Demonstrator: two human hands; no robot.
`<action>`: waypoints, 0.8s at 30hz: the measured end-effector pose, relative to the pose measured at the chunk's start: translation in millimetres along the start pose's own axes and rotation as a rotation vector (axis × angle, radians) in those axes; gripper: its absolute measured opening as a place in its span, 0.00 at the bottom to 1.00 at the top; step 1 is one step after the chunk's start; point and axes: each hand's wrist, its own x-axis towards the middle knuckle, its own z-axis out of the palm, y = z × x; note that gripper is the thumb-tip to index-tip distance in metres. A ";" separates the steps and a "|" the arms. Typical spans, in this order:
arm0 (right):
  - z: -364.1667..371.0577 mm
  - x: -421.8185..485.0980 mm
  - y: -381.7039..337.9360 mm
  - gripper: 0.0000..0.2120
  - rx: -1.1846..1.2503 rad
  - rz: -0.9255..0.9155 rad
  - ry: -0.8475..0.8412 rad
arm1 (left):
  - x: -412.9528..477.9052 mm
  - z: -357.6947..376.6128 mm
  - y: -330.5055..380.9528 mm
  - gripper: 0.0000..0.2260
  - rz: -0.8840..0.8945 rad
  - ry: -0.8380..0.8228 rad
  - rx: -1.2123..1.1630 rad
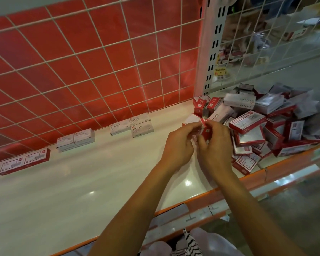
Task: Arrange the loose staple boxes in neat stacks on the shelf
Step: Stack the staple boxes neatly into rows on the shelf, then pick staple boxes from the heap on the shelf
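A small red-and-white staple box [204,133] sits pinched between both hands above the shelf [81,191], a little right of the view's centre. The left hand [177,143] grips its near-left end with curled fingers and thumb. The right hand [216,143] curls round its right side, fingertips closed on the red face. At three o'clock from the hands, and touching the right hand's far side, lies the heap of loose boxes [266,126]. These red, white and grey boxes lie tumbled at all angles and fill the shelf's right end from back to front. The nearest of them rest against the orange front lip [192,198]. At ten o'clock from the hands, close to the back edge, stands a cluster of white boxes marked STAPLES [137,124]. Farther along at nine o'clock is a white pair [75,140], set side by side. Beyond these, near the left border, two flat red-edged boxes [24,160] lie end to end. All three groups hug the back, with gaps between them. The glossy white surface from seven to nine o'clock lies bare between them and the front lip. Behind the back edge rises a white wire grid [81,61] over a red panel. At one o'clock a slotted upright post [212,52] closes the corner.
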 end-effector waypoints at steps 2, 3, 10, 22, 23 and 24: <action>0.0 2.9 -0.7 0.14 0.043 0.008 0.027 | -6.8 -3.9 -6.8 0.20 0.020 0.010 -0.047; 0.6 3.3 -2.5 0.12 0.070 0.007 0.028 | -10.0 -6.3 -10.3 0.19 0.024 0.015 -0.061; 7.6 -11.0 -27.7 0.18 0.545 0.230 -0.092 | -30.1 -23.9 -29.3 0.23 -0.101 0.101 -0.082; 47.4 -46.8 -62.8 0.17 0.677 0.266 -0.384 | -71.4 -86.2 -60.1 0.23 -0.224 0.217 -0.156; 49.6 -49.5 -66.1 0.17 0.671 0.263 -0.401 | -74.8 -91.8 -62.6 0.23 -0.227 0.218 -0.155; 51.4 -52.0 -69.8 0.17 0.661 0.256 -0.421 | -78.0 -97.4 -65.1 0.23 -0.230 0.217 -0.162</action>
